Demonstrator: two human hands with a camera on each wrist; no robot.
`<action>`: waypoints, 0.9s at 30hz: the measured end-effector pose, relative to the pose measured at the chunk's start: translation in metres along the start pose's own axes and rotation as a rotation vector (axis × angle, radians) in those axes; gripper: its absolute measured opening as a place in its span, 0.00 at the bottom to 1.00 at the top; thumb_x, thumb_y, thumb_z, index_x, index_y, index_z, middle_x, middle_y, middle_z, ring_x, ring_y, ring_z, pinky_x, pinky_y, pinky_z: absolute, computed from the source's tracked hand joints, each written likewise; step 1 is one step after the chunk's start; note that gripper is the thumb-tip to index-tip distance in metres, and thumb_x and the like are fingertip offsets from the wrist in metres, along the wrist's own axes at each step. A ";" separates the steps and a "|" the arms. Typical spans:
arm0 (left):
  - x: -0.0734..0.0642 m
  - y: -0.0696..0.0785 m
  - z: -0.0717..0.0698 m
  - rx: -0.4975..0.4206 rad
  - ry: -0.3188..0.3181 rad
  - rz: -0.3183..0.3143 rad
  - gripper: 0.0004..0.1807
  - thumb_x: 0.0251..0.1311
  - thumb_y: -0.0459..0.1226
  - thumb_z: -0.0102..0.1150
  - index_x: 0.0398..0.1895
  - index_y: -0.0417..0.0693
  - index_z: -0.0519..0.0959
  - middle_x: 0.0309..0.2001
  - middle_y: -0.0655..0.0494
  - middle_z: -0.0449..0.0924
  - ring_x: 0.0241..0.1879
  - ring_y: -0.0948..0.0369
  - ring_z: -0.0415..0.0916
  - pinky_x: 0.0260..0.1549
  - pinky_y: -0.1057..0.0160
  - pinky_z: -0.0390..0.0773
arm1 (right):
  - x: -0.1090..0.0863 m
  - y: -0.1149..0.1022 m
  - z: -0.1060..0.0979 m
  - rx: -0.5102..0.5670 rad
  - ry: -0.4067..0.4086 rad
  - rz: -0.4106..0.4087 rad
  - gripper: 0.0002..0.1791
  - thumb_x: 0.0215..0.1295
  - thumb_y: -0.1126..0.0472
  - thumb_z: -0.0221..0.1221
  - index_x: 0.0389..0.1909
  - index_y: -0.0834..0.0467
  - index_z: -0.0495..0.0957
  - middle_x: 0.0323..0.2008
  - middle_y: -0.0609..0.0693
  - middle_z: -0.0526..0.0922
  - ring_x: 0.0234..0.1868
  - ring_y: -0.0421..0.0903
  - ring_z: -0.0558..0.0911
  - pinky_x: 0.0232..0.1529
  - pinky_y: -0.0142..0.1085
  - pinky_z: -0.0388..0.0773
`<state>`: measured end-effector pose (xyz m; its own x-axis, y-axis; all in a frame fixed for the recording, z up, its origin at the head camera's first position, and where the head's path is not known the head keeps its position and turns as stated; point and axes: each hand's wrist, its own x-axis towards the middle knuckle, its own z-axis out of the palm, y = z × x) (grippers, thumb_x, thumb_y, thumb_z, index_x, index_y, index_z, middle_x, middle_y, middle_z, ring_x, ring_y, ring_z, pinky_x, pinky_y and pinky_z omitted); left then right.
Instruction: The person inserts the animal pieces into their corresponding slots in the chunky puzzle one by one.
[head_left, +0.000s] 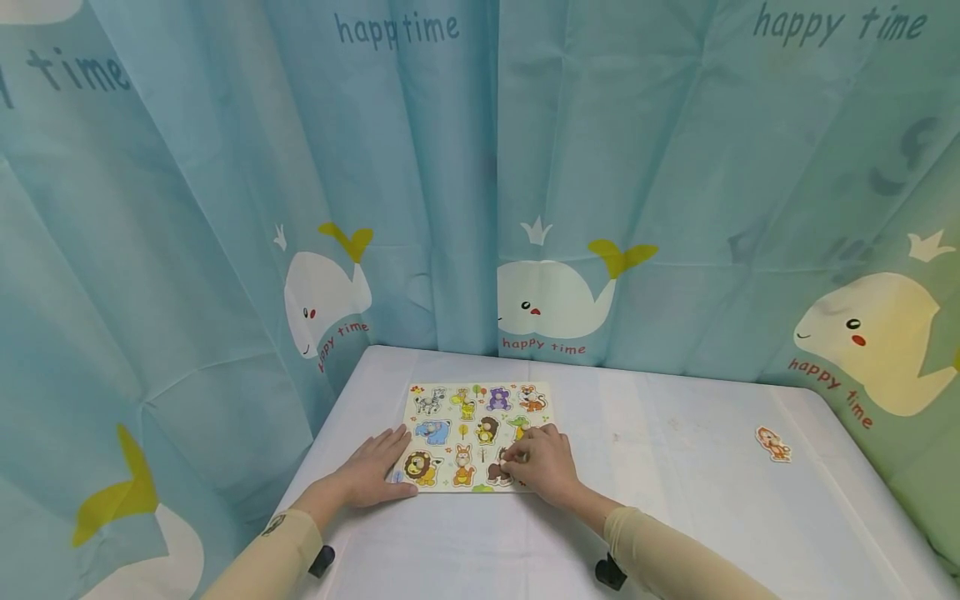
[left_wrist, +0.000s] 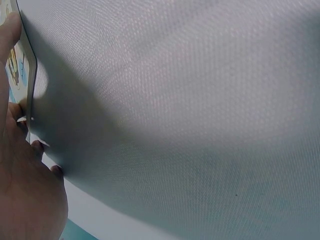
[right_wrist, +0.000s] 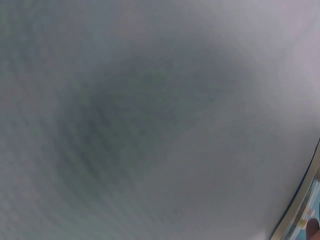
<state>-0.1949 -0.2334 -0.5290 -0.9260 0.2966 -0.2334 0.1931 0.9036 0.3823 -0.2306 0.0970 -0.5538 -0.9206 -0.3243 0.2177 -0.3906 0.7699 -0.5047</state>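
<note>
A cream animal puzzle board (head_left: 450,457) lies on the white table, with several animal pieces on it, among them a lion (head_left: 420,468), a kangaroo (head_left: 463,467) and an elephant (head_left: 433,431). My left hand (head_left: 375,468) rests along the board's left edge, fingers extended and thumb at the front corner. At the board's front right, thumb and finger of my right hand (head_left: 546,462) pinch a brown animal puzzle piece (head_left: 496,473). That hand partly covers this piece and the green crocodile piece (head_left: 519,427). In the left wrist view, the left hand (left_wrist: 30,185) shows beside the board's edge.
A monkey puzzle piece (head_left: 773,444) lies apart on the right side of the white tablecloth (head_left: 675,467). Blue curtains (head_left: 450,167) printed with whales hang behind and to the left of the table. Black devices (head_left: 611,572) sit under the wrists.
</note>
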 end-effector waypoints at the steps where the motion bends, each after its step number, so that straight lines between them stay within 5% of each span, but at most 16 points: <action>1: 0.000 0.000 0.000 -0.003 0.000 -0.001 0.55 0.59 0.64 0.64 0.81 0.43 0.56 0.82 0.49 0.49 0.80 0.46 0.43 0.77 0.43 0.47 | 0.000 0.000 0.000 -0.001 0.000 0.001 0.05 0.54 0.50 0.76 0.26 0.38 0.88 0.27 0.34 0.73 0.43 0.43 0.69 0.42 0.41 0.65; 27: -0.001 0.000 -0.001 -0.006 -0.005 0.008 0.55 0.60 0.64 0.64 0.81 0.42 0.56 0.82 0.48 0.48 0.80 0.45 0.43 0.77 0.43 0.46 | 0.001 0.003 0.002 -0.021 -0.012 -0.008 0.05 0.55 0.50 0.76 0.25 0.38 0.88 0.28 0.33 0.74 0.40 0.42 0.68 0.41 0.40 0.65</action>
<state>-0.1947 -0.2336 -0.5278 -0.9229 0.3054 -0.2345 0.1985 0.8992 0.3899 -0.2332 0.0977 -0.5569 -0.9176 -0.3367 0.2112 -0.3975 0.7789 -0.4851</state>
